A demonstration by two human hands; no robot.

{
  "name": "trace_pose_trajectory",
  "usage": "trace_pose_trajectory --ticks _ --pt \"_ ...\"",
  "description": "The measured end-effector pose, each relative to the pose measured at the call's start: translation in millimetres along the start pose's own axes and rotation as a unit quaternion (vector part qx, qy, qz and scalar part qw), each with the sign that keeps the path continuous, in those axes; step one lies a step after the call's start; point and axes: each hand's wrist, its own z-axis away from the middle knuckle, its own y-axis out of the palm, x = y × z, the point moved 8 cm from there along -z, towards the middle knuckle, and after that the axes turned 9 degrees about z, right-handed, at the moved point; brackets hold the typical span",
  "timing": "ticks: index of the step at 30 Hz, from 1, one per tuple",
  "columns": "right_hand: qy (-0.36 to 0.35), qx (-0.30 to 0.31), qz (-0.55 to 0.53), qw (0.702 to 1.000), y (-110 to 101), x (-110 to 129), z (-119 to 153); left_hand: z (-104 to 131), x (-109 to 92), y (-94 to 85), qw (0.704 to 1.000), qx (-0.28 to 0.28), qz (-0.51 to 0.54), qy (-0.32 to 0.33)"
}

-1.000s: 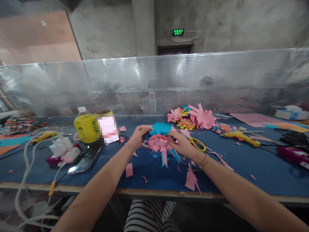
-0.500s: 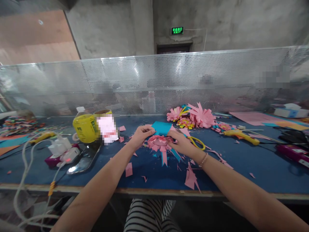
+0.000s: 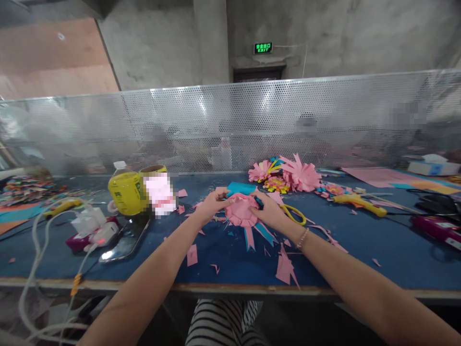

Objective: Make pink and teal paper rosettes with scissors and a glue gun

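The left hand and right hand, in the head view, pinch opposite edges of a pink paper rosette held between them, its ribbon tails pointing toward the person and blue paper behind it. Nearer the person, the blue tabletop, dotted with pink scraps, gives the hands room up to its front edge; a yellow loop sits just beside the right hand, paper flowers beyond it.
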Motion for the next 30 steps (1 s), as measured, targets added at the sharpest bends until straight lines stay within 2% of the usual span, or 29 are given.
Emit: trace_pose_trajectory --ticks 2,7,9,13,15,17,20,26,30 --pt "0.020 0.009 -0.025 0.999 1 -2 -1 0 4 0.4 1.000 0.006 0.008 -0.016" --pt "0.076 0.004 -0.083 0.994 -3 -10 -4 0 0 -1.7 0.999 -0.001 0.046 0.011" --pt "0.100 -0.002 -0.107 0.989 -5 -16 -4 1 2 0.9 0.998 0.009 0.060 -0.010" --pt "0.135 -0.004 -0.195 0.971 -1 -27 -4 8 6 15.4 0.991 0.072 0.093 -0.067" --pt "0.152 -0.002 -0.236 0.960 3 -31 -3 10 6 17.2 0.989 0.076 0.102 -0.075" --pt "0.162 -0.008 -0.265 0.950 6 -35 -2 9 8 13.6 0.989 0.054 0.113 -0.075" --pt "0.169 -0.036 -0.312 0.934 7 -40 -2 6 11 8.9 0.988 0.036 0.128 -0.076" --pt "0.240 -0.087 -0.386 0.887 8 -56 1 5 23 10.2 0.984 0.048 0.119 -0.120" --pt "0.237 -0.116 -0.390 0.882 0 -53 2 10 28 20.0 0.979 0.084 0.118 -0.147"
